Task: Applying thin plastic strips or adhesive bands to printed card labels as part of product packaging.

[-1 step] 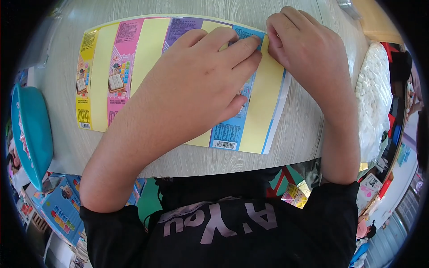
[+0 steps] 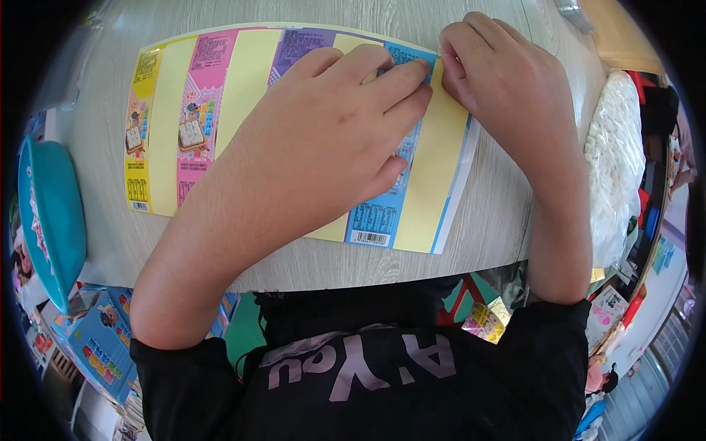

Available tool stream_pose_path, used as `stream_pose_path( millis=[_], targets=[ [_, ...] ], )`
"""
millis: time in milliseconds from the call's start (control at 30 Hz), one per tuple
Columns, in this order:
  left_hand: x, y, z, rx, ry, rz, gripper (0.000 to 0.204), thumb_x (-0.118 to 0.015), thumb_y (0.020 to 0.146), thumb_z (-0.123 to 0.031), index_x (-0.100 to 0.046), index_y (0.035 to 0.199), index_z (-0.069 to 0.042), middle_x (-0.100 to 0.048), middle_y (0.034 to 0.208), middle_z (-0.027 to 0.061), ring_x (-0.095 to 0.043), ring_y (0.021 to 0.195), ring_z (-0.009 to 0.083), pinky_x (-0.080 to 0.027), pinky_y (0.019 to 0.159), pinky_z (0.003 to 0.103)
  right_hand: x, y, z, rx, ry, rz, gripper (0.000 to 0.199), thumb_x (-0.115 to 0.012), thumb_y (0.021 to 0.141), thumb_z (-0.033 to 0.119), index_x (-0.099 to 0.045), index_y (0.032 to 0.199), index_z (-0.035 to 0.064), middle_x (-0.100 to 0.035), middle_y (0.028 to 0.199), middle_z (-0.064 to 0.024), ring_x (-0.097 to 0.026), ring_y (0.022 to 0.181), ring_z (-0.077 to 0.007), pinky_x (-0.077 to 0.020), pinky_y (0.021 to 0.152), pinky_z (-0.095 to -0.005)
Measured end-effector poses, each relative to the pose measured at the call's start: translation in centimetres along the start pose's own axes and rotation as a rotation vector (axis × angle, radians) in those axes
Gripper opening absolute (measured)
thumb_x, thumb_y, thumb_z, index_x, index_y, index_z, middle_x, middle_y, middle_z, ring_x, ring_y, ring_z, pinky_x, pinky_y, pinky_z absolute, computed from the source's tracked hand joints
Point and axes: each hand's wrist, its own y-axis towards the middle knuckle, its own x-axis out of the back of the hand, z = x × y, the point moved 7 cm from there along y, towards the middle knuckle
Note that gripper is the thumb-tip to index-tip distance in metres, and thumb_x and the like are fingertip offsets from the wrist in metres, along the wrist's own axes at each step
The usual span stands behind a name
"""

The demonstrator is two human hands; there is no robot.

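A sticker sheet [image 2: 246, 81] with pale yellow backing lies flat on the table. Printed label strips run across it: a yellow strip [image 2: 138, 117], a pink strip [image 2: 200, 110], a purple strip [image 2: 301, 45] and a blue strip [image 2: 373, 220]. Across the purple and blue strips rests my left hand [image 2: 346, 117], open, fingers spread on the sheet and covering part of both. My right hand [image 2: 500, 77] is closed in a pinch at the sheet's far edge, just right of the blue strip's top. Its fingertips are partly hidden behind the hand.
A teal basin [image 2: 66, 220] holding small pinkish pieces stands at the left. Beyond the right table edge sits a clear bag [image 2: 616, 176] of white pieces. A blue printed box [image 2: 103, 342] is below the table at left, and a yellow-and-pink packet [image 2: 485, 322] shows below its front edge.
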Motion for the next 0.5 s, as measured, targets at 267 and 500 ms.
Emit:
stream_pose_path(
  millis=[267, 500],
  targets=[
    [-0.03, 0.16, -0.03, -0.017, -0.018, -0.015, 0.063, -0.076, 0.085, -0.028, -0.058, 0.142, -0.006, -0.057, 0.147, 0.0088, -0.05, 0.136, 0.031, -0.042, 0.114, 0.045, -0.07, -0.24, -0.51, 0.056, 0.019, -0.073, 0.012, -0.072, 0.092, 0.011, -0.065, 0.101, 0.0086, -0.069, 0.092, -0.0062, -0.07, 0.084, -0.0261, -0.0562, 0.07, -0.037],
    [-0.03, 0.0, 0.08, -0.025, -0.032, -0.058, 0.061, -0.076, 0.085, -0.028, -0.061, 0.139, -0.005, -0.058, 0.146, 0.0102, -0.05, 0.135, 0.0307, -0.043, 0.113, 0.045, 0.11, -0.34, -0.69, -0.005, 0.179, -0.099, 0.017, -0.072, 0.094, 0.009, -0.068, 0.11, 0.0098, -0.072, 0.097, -0.0065, -0.071, 0.083, -0.0263, -0.0563, 0.071, -0.036]
  ],
)
